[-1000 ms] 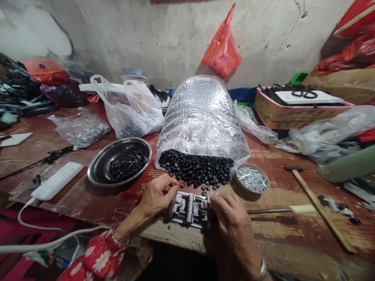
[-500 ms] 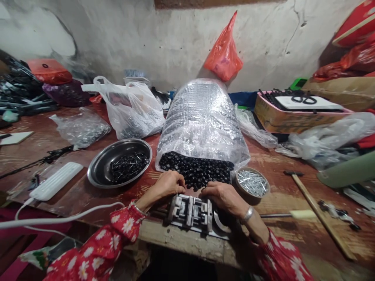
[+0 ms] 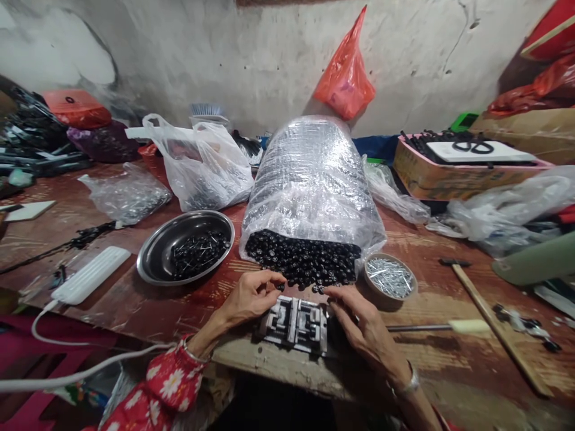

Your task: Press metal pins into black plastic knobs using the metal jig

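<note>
A heap of small round black plastic caps (image 3: 309, 257) spills from the mouth of a clear plastic sack (image 3: 309, 173). My left hand (image 3: 251, 294) pinches one black cap (image 3: 281, 287) between thumb and fingertips, at the heap's front edge. My right hand (image 3: 363, 320) is at the heap's right front, beside a few loose caps. Its thumb and forefinger are drawn close together, and whatever lies between them is too dark to make out. Below and between both hands, a metal jig (image 3: 294, 325) with two slotted halves sits at the table's front edge.
A steel bowl (image 3: 150, 272) at left holds black caps with nails. Right of the sack stands a round tub of nails (image 3: 390, 276). Further right lie a hammer (image 3: 489, 320) and a rod with a pale handle (image 3: 467, 326). A white power strip (image 3: 92, 274) lies at left, its cable crossing the front.
My left hand has lifted slightly and now shows a cap in its pinch. My right hand has shifted right and down, its fingers stretching further out. The view has tilted slightly.
</note>
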### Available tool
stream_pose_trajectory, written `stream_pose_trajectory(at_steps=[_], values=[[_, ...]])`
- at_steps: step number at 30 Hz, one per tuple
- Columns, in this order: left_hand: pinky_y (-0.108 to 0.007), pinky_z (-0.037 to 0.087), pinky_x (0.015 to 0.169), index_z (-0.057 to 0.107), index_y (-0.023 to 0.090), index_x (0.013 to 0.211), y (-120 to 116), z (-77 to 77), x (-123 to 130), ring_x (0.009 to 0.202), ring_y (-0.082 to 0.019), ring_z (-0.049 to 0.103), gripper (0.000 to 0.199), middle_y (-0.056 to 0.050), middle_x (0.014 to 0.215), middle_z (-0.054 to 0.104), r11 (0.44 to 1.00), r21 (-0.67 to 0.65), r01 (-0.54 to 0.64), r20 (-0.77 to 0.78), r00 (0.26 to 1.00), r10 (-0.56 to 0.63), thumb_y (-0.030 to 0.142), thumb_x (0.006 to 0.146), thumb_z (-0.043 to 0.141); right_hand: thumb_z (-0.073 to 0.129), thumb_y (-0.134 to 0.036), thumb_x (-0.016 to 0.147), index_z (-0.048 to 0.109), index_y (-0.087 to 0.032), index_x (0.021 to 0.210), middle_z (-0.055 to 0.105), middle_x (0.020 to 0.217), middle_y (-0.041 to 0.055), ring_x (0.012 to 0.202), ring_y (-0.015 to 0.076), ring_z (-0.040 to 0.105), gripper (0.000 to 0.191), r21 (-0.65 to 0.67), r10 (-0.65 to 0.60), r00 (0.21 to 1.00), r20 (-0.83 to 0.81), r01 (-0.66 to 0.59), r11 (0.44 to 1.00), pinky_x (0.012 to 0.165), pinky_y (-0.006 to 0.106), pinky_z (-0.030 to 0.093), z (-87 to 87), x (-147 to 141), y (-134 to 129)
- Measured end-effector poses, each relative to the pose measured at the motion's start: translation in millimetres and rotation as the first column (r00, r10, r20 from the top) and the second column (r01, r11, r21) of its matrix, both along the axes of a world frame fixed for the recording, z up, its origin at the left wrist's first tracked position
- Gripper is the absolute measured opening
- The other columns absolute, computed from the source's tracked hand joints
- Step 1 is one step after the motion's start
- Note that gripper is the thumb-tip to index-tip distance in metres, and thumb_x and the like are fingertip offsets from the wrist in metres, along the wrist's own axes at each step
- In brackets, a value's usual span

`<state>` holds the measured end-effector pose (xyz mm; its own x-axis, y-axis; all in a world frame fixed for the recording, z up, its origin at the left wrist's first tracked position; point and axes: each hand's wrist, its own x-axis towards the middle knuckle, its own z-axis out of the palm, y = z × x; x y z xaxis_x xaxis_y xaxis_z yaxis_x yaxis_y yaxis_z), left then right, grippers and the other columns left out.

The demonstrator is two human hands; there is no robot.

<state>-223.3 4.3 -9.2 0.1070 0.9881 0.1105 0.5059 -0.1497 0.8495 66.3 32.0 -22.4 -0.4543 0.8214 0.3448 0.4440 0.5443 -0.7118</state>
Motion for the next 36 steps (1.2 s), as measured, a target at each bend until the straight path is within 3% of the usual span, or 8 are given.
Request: stream_pose_trajectory(at_steps=[7,12,18,24,30,36], values=[[-0.020,0.039,0.055,0.075,0.017,0.101,-19,-6.2,0,0.061,-0.008,0.054,0.021,-0.003,0.093,0.072,0.990,0.142,0.011,-0.006,1.000,-0.011,0.017,0.083,0.063,0.059,-0.027,0.100,0.068,-0.026,0.107,0.074,0.101,0.0045,0.097,0.0217,0.066,0.012,0.083,-0.092,0.995,-0.043,0.095,0.992,0.086,0.036,0.055,2.1,-15,-27],[-0.028,0.052,0.085,0.072,0.019,0.105,-27,-5.3,3,0.093,-0.017,0.067,0.025,-0.006,0.097,0.071,0.952,0.293,0.092,-0.093,0.993,-0.067,0.010,0.086,0.058,0.058,-0.023,0.100,0.066,-0.027,0.110,0.072,0.104,0.0051,0.099,0.0230,0.063,0.014,0.072,-0.070,0.997,-0.036,0.073,0.995,0.089,0.040,0.052,-2.2,-21,-34],[-0.025,0.051,0.076,0.071,0.020,0.112,-28,-5.6,5,0.085,-0.016,0.063,0.033,-0.006,0.100,0.063,0.948,0.256,0.189,-0.354,0.931,-0.090,0.010,0.087,0.053,0.060,-0.022,0.099,0.067,-0.027,0.108,0.073,0.105,0.0045,0.101,0.0233,0.061,0.013,0.098,-0.070,0.997,-0.008,0.071,0.993,0.090,0.041,0.049,-4.3,-28,-36],[-0.026,0.049,0.070,0.071,0.022,0.110,-27,5.5,9,0.074,-0.014,0.057,0.032,-0.005,0.099,0.058,0.954,0.186,0.234,-0.541,0.835,-0.099,0.013,0.084,0.054,0.058,-0.023,0.099,0.067,-0.025,0.103,0.069,0.107,0.0050,0.102,0.0237,0.058,0.010,0.122,-0.121,0.990,0.074,0.112,0.986,0.091,0.043,0.046,-3.4,-37,-36],[-0.025,0.050,0.071,0.075,0.024,0.107,-27,5.9,10,0.076,-0.014,0.060,0.026,-0.005,0.101,0.058,0.966,0.175,0.190,-0.528,0.846,-0.070,0.018,0.090,0.056,0.057,-0.023,0.099,0.066,-0.026,0.104,0.067,0.112,0.0050,0.105,0.0244,0.057,0.012,0.093,-0.162,0.978,0.132,0.150,0.984,0.093,0.045,0.043,-2.0,-42,-38],[-0.027,0.052,0.080,0.076,0.023,0.107,-28,-0.7,10,0.088,-0.016,0.063,0.025,-0.005,0.107,0.059,0.985,0.139,0.097,-0.359,0.932,-0.041,0.019,0.089,0.060,0.058,-0.023,0.099,0.066,-0.028,0.107,0.066,0.116,0.0039,0.110,0.0250,0.056,0.013,0.036,-0.126,0.980,0.154,0.121,0.992,0.096,0.045,0.041,-2.4,-39,-36]])
